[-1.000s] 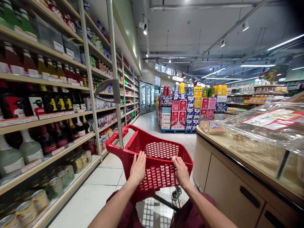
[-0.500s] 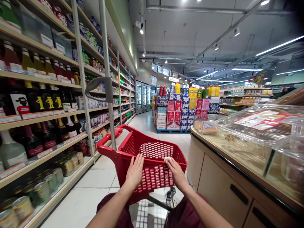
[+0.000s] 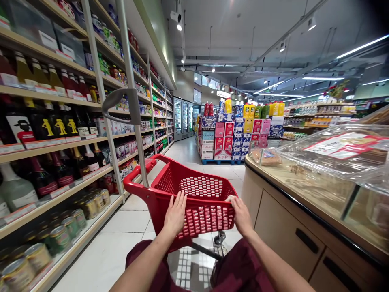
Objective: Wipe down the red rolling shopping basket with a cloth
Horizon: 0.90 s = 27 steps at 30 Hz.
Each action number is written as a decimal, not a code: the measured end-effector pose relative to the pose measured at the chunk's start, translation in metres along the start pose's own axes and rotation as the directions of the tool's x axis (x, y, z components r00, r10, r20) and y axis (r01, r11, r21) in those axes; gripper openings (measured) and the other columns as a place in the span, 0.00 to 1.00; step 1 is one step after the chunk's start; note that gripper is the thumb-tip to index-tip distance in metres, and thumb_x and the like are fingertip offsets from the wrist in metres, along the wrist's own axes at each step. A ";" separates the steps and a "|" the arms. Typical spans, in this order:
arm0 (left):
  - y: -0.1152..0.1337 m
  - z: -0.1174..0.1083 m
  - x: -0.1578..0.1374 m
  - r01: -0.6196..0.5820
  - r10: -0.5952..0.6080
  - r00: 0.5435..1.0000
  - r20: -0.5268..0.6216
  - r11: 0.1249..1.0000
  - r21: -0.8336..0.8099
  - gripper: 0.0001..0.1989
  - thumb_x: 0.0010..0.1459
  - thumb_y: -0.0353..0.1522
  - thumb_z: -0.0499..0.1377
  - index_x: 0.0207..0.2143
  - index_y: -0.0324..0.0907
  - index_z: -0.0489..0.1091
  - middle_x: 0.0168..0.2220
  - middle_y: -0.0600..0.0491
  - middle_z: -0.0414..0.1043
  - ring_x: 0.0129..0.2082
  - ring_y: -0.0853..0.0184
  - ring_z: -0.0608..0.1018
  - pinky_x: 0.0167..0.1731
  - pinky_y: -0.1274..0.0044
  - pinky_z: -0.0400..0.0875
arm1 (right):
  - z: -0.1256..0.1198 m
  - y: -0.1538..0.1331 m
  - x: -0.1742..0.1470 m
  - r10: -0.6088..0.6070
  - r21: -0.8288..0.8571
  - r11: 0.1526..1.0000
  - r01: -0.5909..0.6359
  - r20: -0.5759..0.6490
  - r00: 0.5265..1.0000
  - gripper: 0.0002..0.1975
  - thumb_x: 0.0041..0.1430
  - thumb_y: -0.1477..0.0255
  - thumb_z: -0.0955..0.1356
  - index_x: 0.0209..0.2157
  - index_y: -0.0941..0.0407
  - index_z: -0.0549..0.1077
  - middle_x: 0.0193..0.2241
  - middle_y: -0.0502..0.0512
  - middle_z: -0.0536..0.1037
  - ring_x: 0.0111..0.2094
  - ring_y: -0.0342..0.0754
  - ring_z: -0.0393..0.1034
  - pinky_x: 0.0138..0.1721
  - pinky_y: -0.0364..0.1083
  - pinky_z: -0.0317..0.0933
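A red plastic shopping cart (image 3: pixel 194 194) stands side-on before me. Its push handle (image 3: pixel 136 172) points left, and a tall metal pole (image 3: pixel 139 146) with a grey loop grip (image 3: pixel 121 106) rises from that end. My left hand (image 3: pixel 176 213) lies on the near rim and side, its fingers stretched out flat. At the rim's right corner is my right hand (image 3: pixel 241 213), fingers bent over a small white wad (image 3: pixel 230 198), which looks like a wipe or tissue. Most of the wad is hidden under the fingers.
Shelves with bottles (image 3: pixel 56 121) and cans (image 3: pixel 59 237) run along the left. To the right is a wooden counter (image 3: pixel 273 227) under clear plastic covers (image 3: pixel 337 152). Stacked drink cartons (image 3: pixel 223 142) stand ahead on a blue pallet (image 3: pixel 217 161), with glass-door fridges (image 3: pixel 182 117) beyond.
My right hand has slid right along the cart's rim to its corner, taking the white wad with it. The left hand stays on the rim, slightly farther right. The view has shifted a little.
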<state>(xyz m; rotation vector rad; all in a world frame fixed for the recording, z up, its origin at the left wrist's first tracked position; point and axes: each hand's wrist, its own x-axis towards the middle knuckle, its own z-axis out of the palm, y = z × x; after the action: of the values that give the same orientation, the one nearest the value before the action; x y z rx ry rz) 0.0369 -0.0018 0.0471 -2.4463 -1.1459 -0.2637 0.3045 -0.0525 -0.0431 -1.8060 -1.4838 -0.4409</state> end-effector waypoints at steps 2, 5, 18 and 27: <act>0.001 0.001 0.000 0.009 -0.009 1.000 -0.006 1.000 -0.001 0.34 0.47 0.26 0.46 0.58 0.31 0.45 0.61 0.45 0.40 0.61 0.62 0.42 0.57 0.65 0.37 | -0.001 0.006 0.001 0.111 -0.046 0.993 -0.110 0.008 0.994 0.27 0.50 0.84 0.54 0.52 0.58 0.63 0.53 0.58 0.63 0.57 0.50 0.50 0.55 0.54 0.49; 0.002 0.002 0.000 -0.008 0.008 1.000 -0.006 1.000 0.000 0.33 0.47 0.27 0.46 0.58 0.32 0.44 0.61 0.45 0.41 0.61 0.62 0.42 0.57 0.65 0.37 | 0.004 -0.013 0.002 -0.028 0.010 1.000 0.028 0.033 0.999 0.28 0.50 0.86 0.53 0.53 0.57 0.62 0.54 0.56 0.62 0.58 0.47 0.47 0.56 0.51 0.48; 0.003 0.000 -0.001 -0.033 0.034 0.999 0.041 0.999 -0.032 0.31 0.50 0.29 0.45 0.58 0.31 0.45 0.61 0.45 0.39 0.61 0.62 0.41 0.57 0.66 0.38 | 0.020 -0.053 0.004 -0.243 0.087 0.967 0.240 0.030 0.970 0.33 0.45 0.88 0.52 0.53 0.55 0.61 0.54 0.53 0.62 0.58 0.46 0.47 0.55 0.52 0.49; -0.020 -0.003 -0.006 0.053 -0.053 0.998 0.017 0.999 0.010 0.33 0.49 0.28 0.47 0.58 0.29 0.44 0.61 0.43 0.39 0.61 0.60 0.40 0.57 0.65 0.36 | 0.017 -0.033 0.007 0.000 -0.002 1.000 0.000 -0.008 1.000 0.30 0.45 0.87 0.54 0.50 0.59 0.66 0.52 0.59 0.65 0.57 0.51 0.50 0.55 0.55 0.49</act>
<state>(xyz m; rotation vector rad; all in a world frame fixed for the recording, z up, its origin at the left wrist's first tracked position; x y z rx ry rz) 0.0172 0.0039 0.0536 -2.4172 -1.2183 -0.2526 0.2717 -0.0342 -0.0389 -1.8038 -1.4779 -0.4497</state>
